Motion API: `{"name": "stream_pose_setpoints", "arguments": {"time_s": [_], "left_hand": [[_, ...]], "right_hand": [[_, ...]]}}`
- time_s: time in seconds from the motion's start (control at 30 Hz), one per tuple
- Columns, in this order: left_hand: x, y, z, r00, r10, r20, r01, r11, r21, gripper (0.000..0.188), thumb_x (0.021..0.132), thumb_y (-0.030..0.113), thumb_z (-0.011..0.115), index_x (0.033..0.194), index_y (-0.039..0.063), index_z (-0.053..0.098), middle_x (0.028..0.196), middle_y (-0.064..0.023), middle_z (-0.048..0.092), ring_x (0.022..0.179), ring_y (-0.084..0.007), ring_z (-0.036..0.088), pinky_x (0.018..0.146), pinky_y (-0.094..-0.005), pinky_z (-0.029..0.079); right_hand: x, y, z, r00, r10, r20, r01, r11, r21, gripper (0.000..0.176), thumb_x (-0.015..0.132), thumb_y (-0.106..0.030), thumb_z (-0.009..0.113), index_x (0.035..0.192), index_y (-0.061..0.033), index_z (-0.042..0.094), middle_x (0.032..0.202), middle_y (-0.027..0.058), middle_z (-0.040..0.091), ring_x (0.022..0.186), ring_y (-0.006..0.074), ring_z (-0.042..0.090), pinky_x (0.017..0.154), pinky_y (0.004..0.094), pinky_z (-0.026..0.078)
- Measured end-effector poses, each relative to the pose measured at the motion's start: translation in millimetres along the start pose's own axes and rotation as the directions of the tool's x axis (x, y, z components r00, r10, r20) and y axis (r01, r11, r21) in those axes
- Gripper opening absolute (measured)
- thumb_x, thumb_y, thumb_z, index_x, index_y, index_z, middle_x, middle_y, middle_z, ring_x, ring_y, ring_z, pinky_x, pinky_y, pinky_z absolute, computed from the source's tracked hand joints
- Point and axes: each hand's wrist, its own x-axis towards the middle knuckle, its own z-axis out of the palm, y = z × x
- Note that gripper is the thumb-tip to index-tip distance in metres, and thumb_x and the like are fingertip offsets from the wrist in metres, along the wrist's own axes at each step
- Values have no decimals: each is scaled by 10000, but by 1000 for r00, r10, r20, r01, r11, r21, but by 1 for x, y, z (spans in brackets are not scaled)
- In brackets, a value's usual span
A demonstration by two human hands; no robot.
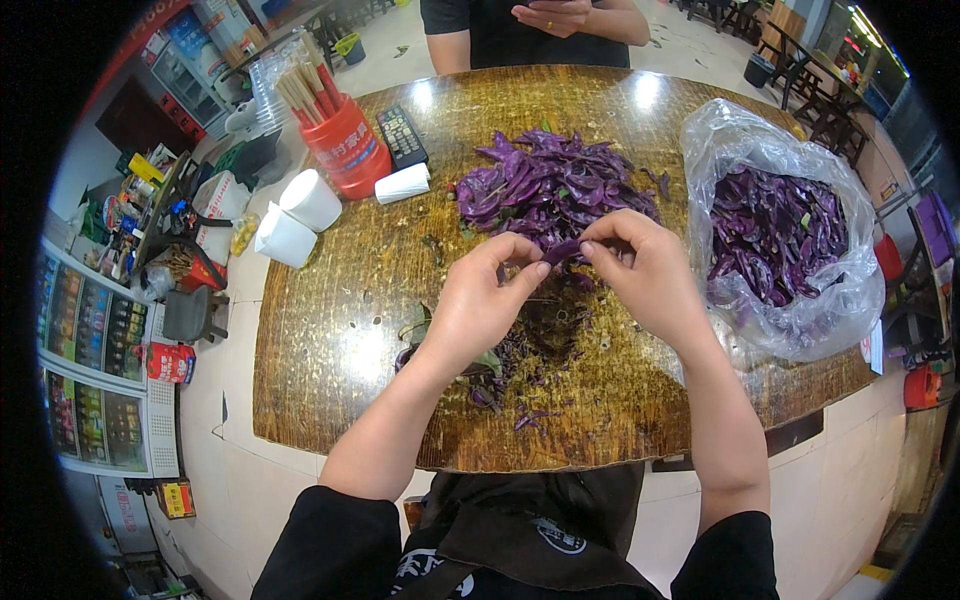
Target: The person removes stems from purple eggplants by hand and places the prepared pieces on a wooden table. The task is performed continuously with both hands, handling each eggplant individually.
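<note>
My left hand (487,289) and my right hand (637,262) meet over the middle of the wooden table, a small purple leaf (562,252) pinched between the fingertips of both. Just beyond them lies a heap of purple leaves (555,176), partly hidden by my fingers. To the right, a clear plastic bag (810,326) stands with its mouth spread, full of more purple leaves (776,232). Leaf scraps (487,386) and small purple bits are scattered below my hands, and some green leaf parts show beside my left wrist, which partly covers them.
At the table's (315,360) back left are a red plastic container (349,154) of chopsticks, a remote control (402,135), a small white roll (403,184) and two white paper rolls (310,200). Another person (532,37) in black is at the far edge, holding a phone.
</note>
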Motion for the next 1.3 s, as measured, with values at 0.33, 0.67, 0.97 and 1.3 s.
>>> {"name": "stream_pose_setpoints", "arguments": {"time_s": [0.33, 0.67, 0.97, 1.3], "left_hand": [[-6, 4, 7, 850, 521, -80, -452, 798, 399, 197, 788, 10, 736, 977, 31, 683, 859, -108, 600, 815, -316, 591, 717, -402, 493], [-10, 13, 5, 982, -45, -182, -36, 907, -419, 119, 944, 125, 723, 972, 25, 666, 867, 37, 629, 754, -29, 492, 620, -235, 407], [2, 2, -2, 963, -263, -55, 160, 726, -668, 226, 944, 162, 735, 1129, 50, 668, 928, 38, 644, 775, -7, 489, 657, -193, 394], [-1, 10, 4, 757, 652, -37, -525, 641, 560, 276, 736, 21, 742, 1009, 60, 728, 944, -45, 634, 824, -255, 548, 724, -359, 494]], "right_hand": [[-10, -12, 24, 958, -272, -97, 261, 959, -113, 111, 800, 8, 695, 890, 10, 630, 798, 138, 624, 742, 310, 644, 655, 382, 519], [-1, 3, 20, 876, 375, 302, -475, 570, 671, 72, 922, -13, 622, 992, -29, 621, 858, 25, 648, 720, 71, 565, 646, 227, 449], [-7, -6, 20, 965, 151, 215, -209, 937, 280, 165, 850, -23, 688, 1008, -8, 643, 857, 36, 613, 707, 112, 544, 640, 282, 455], [-9, -10, 29, 955, -271, -121, 256, 958, -129, 139, 777, -7, 694, 814, 7, 561, 806, 160, 590, 712, 323, 605, 662, 400, 503]]}}
